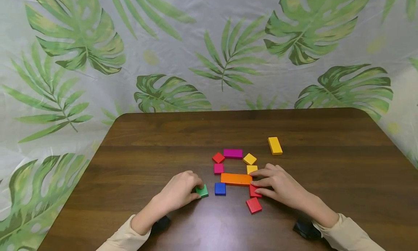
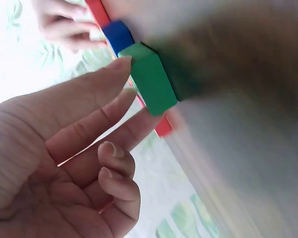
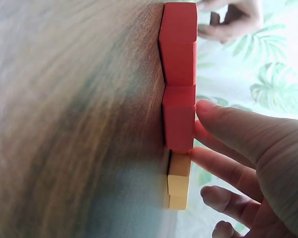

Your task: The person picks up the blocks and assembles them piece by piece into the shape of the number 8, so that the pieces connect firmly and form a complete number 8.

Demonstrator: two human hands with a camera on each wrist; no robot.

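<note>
My left hand pinches a green block between thumb and fingertips, at the left of an arrangement of blocks. In the left wrist view the green block appears beside the blue block. My right hand touches a red block from above with fairly straight fingers. Its other fingertips lie by the right end of the long orange block and a yellow block. A second red block sits just nearer, touching the first one in the right wrist view.
Above the orange block, a pink block, a tilted red block, a purple block and a tilted yellow block form an arch. A longer yellow block lies apart at far right on the wooden table.
</note>
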